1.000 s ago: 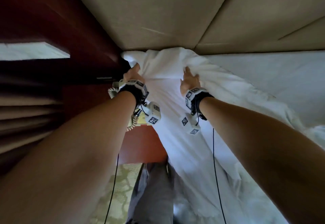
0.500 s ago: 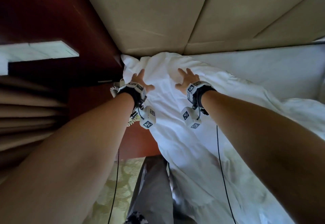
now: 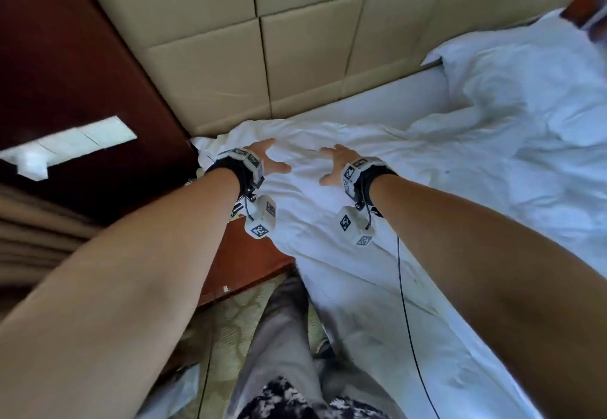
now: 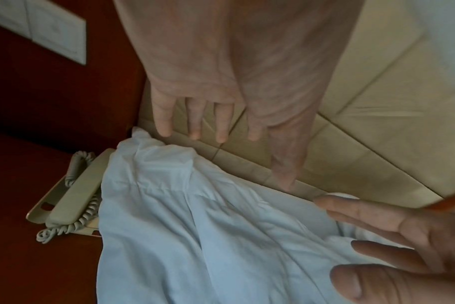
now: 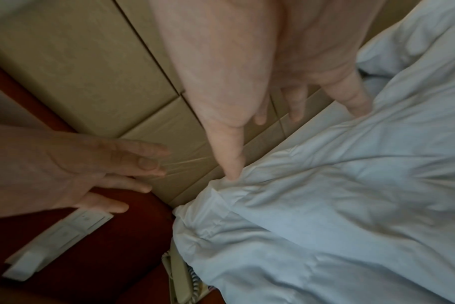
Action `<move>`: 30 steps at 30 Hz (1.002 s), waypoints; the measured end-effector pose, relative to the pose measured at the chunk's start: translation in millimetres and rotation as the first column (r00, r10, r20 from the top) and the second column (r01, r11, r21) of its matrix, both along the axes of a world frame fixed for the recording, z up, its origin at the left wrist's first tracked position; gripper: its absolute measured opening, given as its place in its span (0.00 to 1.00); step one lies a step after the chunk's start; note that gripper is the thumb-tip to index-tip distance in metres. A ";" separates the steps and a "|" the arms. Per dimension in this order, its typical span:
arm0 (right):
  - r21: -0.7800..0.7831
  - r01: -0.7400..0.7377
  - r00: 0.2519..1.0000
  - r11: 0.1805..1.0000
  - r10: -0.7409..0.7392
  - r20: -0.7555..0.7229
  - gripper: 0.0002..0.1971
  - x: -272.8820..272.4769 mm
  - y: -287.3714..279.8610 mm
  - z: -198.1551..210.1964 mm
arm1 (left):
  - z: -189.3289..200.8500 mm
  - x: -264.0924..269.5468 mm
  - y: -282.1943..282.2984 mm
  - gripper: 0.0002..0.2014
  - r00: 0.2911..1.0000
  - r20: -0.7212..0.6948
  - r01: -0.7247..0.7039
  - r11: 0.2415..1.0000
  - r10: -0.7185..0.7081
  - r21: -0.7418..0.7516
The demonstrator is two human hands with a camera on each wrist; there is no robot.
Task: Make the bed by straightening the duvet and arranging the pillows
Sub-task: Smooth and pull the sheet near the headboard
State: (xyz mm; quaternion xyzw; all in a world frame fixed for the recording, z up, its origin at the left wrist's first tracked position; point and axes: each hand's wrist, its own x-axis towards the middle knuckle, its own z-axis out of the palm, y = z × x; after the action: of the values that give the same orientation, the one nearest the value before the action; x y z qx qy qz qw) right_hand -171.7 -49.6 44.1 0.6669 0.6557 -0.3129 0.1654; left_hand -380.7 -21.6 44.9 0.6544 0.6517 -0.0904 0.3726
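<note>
duvet: we have its top corner up at the headboard, side edge draping off the bed over the phone — presumably squaring it there.
left hand: grip released, fingers spread, holding nothing; contact unclear.
right hand: grip released too, thumb tip touching the fabric.
pillow: far right, not yet arranged.

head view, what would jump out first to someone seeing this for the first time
Two bare forearms reach forward, the left hand and right hand spread open above the rumpled white duvet at the bed's near-left corner. Behind it stands a tan padded headboard, with a white pillow far to the right. In the left wrist view, a beige corded phone lies on the dark red nightstand, partly under the duvet's edge.
</note>
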 end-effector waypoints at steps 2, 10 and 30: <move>0.037 0.029 0.999 0.999 -0.028 -0.019 0.44 16.1 -44.4 20.7 | 26.3 18.4 -32.2 0.46 0.997 -0.029 0.077 0.996 -0.076 0.035; 0.134 0.182 0.983 0.974 -0.184 0.006 0.51 73.9 -187.7 89.4 | 112.3 84.8 -135.5 0.50 0.940 -0.068 0.342 0.929 -0.335 0.142; 0.234 0.725 0.655 0.648 -0.754 0.061 0.49 140.5 -586.9 161.4 | 188.2 247.3 -417.6 0.47 0.394 -0.134 0.913 0.371 -0.909 0.167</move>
State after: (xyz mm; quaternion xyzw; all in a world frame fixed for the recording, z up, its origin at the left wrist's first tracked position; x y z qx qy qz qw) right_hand -31.3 -636.5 205.5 0.9107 0.3377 -0.2375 0.0087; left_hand -133.4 -439.2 233.1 0.9395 0.1928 -0.2164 0.1824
